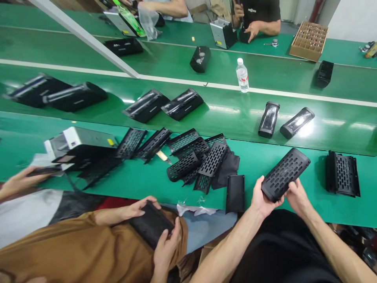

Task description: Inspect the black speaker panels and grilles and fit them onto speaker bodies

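My left hand [263,201] is wrapped around the lower left end of a black slotted speaker grille [285,173], tilted above the green table. My right hand [297,193] is closed at its lower right edge, fingers partly hidden. The slotted face is turned up towards me; what lies behind it is hidden. To the right stands a small stack of similar black grilles [343,175]. Left of my hands lie a plain black panel [235,193] and a loose heap of slotted grilles [213,159].
Beside me, a co-worker's hands [166,243] hold a black panel [151,224]. Beyond the table runs a green conveyor belt [224,118] carrying black speakers [269,120] and a water bottle [242,76]. A metal-cased machine [85,143] stands left; a carton [309,41] sits opposite.
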{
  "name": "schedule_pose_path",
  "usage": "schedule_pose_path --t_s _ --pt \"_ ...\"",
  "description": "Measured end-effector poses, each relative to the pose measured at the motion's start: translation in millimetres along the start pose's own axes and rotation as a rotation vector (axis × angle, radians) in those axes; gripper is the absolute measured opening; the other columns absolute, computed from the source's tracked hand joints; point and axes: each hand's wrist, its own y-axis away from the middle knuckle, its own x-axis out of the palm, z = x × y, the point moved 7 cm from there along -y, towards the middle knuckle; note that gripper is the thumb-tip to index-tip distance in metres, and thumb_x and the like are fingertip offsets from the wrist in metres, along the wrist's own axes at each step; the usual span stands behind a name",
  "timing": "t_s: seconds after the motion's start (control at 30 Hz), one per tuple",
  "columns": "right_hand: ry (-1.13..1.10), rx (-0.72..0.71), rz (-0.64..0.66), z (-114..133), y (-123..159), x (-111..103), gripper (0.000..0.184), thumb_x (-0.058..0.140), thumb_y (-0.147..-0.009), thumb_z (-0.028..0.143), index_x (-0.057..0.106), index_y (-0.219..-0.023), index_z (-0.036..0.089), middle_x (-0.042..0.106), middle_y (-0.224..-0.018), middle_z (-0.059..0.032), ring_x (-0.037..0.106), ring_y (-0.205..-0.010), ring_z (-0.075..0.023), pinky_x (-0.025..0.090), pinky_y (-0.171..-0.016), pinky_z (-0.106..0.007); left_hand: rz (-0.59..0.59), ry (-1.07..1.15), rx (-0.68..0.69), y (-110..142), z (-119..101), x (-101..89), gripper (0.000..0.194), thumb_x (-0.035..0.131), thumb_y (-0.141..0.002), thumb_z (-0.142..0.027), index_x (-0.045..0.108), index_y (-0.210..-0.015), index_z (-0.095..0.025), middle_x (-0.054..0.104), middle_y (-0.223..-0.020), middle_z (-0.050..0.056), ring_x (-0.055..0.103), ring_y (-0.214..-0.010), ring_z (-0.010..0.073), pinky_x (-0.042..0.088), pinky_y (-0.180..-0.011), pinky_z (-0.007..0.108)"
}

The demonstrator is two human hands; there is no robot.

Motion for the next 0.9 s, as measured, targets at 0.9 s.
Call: schedule_pose_path --t_s 0.9 --pt "0.55 0.129 0.221 25.2 96.8 -77.4 0.082 0.088 -0.076 0.06 0.055 -0.145 0.029 0.064 -0.145 -0.0123 0.062 -0.125 -0.0353 0.05 -0.104 -0.044 0.261 -0.982 0.544 46.4 -47.7 -31.8 0.096 0.093 -0.066 -0.053 0.05 -0.147 -0.026 0.061 -0.116 0.004 0.058 -0.101 0.023 0.047 -0.091 0.032"
